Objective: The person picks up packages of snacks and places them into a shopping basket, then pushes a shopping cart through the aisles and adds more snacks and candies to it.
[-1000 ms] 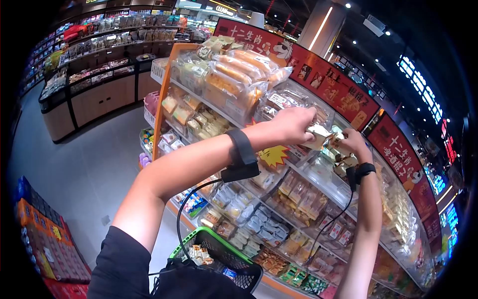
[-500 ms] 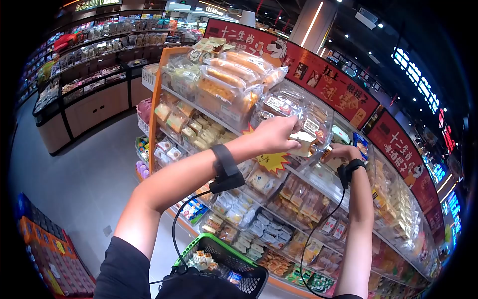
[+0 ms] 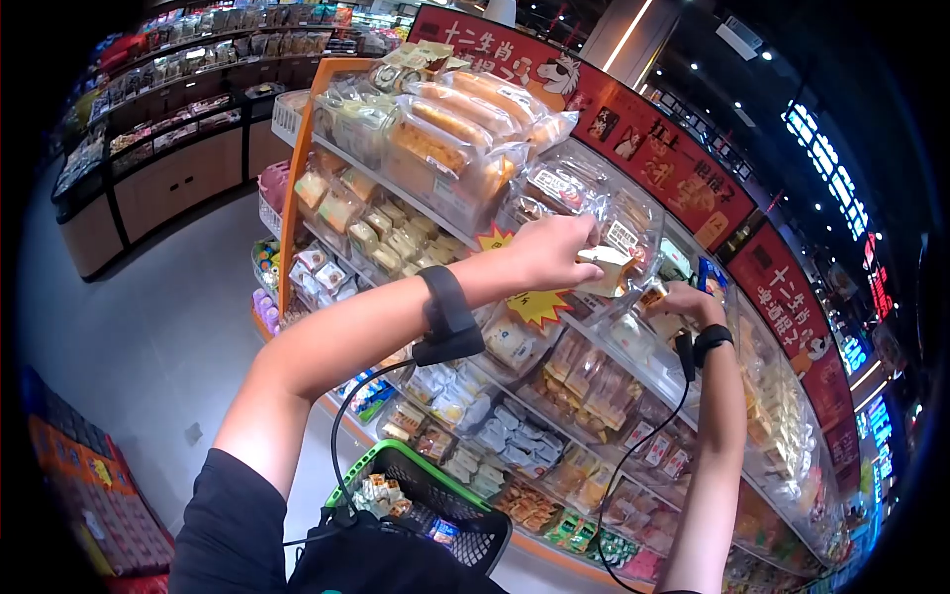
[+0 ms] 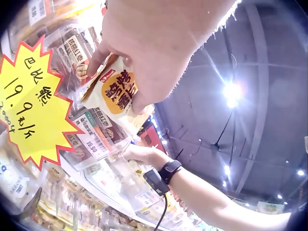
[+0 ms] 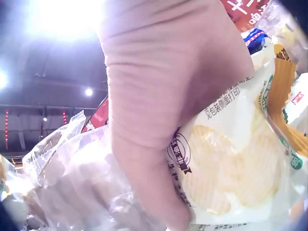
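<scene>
We see both hands at the upper part of a tall shelf rack, which stands slantwise and is full of wrapped food. Our left hand pinches a small white packet with an orange label; its thumb and fingers are clamped on the packet. This packet is in the air, just in front of clear bags with brown contents, and a star-shaped yellow sign with a handwritten price is near and to the left of it. Our right hand is a little to the right, and there we hold a second packet, white, with ridged chips printed on it. Its thumb lies clamped on this packet, while the other fingers are mostly hidden, so we cannot tell how they lie. A blue packet is just beyond the right hand. On the left of the top shelf we see long bread loaves in clear wrap, and behind the rack a long red banner runs to the right. Near us and low, a black basket with green rim contains a heap of small packets.
</scene>
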`<state>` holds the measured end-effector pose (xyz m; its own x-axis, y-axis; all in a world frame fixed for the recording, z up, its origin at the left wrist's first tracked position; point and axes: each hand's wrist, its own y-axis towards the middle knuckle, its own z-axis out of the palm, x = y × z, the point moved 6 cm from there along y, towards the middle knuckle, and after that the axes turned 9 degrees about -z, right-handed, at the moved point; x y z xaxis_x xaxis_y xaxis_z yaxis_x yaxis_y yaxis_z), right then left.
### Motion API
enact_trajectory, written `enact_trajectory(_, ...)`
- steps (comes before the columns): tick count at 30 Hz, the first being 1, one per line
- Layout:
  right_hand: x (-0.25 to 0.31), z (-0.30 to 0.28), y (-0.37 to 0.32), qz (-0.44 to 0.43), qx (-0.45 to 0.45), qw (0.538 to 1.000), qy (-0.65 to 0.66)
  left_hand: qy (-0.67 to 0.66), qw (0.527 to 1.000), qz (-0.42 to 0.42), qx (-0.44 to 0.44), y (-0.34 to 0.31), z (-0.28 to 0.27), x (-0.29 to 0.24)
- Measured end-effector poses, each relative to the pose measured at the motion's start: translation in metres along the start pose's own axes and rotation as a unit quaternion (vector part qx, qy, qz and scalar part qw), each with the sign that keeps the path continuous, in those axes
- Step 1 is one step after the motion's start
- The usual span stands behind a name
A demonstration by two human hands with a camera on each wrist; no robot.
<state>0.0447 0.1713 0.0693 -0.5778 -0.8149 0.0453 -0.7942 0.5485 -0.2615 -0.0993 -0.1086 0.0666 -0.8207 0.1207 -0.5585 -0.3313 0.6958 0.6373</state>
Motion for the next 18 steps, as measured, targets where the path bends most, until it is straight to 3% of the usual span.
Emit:
enact_trajectory(1,0.014,-0.013,-0.017,-0.065,-0.031,0.994,0.082,-0.002,1.0,-0.002,-0.001,-0.001,-0.003,0.0)
enact_trajectory(4,0.007,-0.029,-0.028,-0.103,-0.056,0.983,0.143,-0.004,1.0,-0.013,0.005,0.002,-0.004,0.001)
enact_trajectory(7,0.003,-0.023,-0.041,-0.005,0.033,0.983,0.181,-0.004,1.0,-0.018,0.01,0.006,0.0,0.0)
enact_trajectory(8,0.028,-0.021,-0.061,0.045,0.058,0.985,0.156,-0.012,1.0,-0.015,0.008,0.007,-0.001,-0.003)
enact_trajectory(10,0.031,-0.001,-0.051,-0.039,0.054,0.97,0.233,-0.028,1.0,-0.009,0.005,0.008,-0.001,-0.007)
enact_trajectory(11,0.027,0.003,-0.046,-0.019,0.046,0.964,0.261,-0.035,0.999,-0.006,0.003,0.008,0.0,-0.007)
enact_trajectory(14,0.013,0.009,-0.03,-0.089,0.003,0.933,0.348,-0.042,0.999,0.0,-0.002,0.003,-0.001,-0.011)
enact_trajectory(18,0.051,0.002,-0.062,-0.07,-0.01,0.92,0.385,-0.047,0.999,-0.001,0.008,-0.002,0.002,-0.015)
